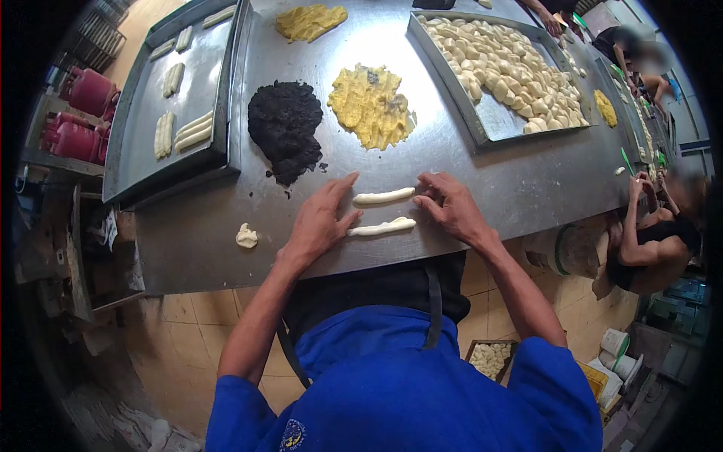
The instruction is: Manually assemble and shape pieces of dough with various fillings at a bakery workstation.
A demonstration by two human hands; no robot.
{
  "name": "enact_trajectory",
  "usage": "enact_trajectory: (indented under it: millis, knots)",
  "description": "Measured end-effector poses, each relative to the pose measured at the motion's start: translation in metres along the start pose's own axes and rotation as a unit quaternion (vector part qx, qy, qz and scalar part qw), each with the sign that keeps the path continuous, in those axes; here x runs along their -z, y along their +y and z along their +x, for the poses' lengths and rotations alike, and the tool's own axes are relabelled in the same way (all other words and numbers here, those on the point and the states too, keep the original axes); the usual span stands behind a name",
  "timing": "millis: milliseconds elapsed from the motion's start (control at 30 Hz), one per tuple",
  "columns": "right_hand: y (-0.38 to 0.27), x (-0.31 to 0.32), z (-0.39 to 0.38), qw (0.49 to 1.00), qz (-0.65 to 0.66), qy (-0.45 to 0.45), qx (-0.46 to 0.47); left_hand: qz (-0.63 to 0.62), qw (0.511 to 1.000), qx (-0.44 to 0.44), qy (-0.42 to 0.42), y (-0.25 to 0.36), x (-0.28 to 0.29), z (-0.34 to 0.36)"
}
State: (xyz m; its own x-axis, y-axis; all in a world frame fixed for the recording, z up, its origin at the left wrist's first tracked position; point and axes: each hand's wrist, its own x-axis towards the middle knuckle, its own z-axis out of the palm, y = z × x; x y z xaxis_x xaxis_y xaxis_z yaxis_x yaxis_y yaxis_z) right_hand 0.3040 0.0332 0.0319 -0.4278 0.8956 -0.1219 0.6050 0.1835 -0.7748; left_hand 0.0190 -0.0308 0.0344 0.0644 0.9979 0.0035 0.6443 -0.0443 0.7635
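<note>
Two pale dough strips: an upper strip (385,196) and a lower strip (382,227), lying roughly parallel, one above the other and apart, near the edge of a metal table (196,264).

Left hand (320,217): at the strips' left ends; thumb and fingers spread apart, clamped on neither strip; thumb tip at the lower strip's end, contact uncertain.

Right hand (453,211): at the right ends; fingers bent, thumb apart from them, clamped on neither; fingertips beside the upper strip's end, touch impossible to tell.

Surroundings: a small dough lump (246,236) lay left of the left hand. Beyond the hands sat a black mass (285,126) and a yellow mass (372,109). A left tray (135,139) held grouped dough sticks (163,135); a right tray (497,119) held many dough pieces (516,68).
</note>
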Motion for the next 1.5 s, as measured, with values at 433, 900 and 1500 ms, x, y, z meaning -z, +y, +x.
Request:
enact_trajectory:
  millis: [433, 900, 1500]
  knots:
    - [-0.049, 0.013, -0.008, 0.998, 0.031, -0.063, -0.002, -0.054, 0.996, -0.048, -0.060, 0.008, 0.019, -0.005]
    - [-0.020, -0.017, -0.037, 0.985, -0.086, -0.103, 0.111, 0.041, 0.984, -0.142, -0.096, -0.003, 0.005, -0.047]
    - [-0.033, -0.025, -0.033, 0.967, -0.198, -0.049, 0.150, 0.080, 0.978, -0.186, -0.056, 0.015, -0.034, -0.005]
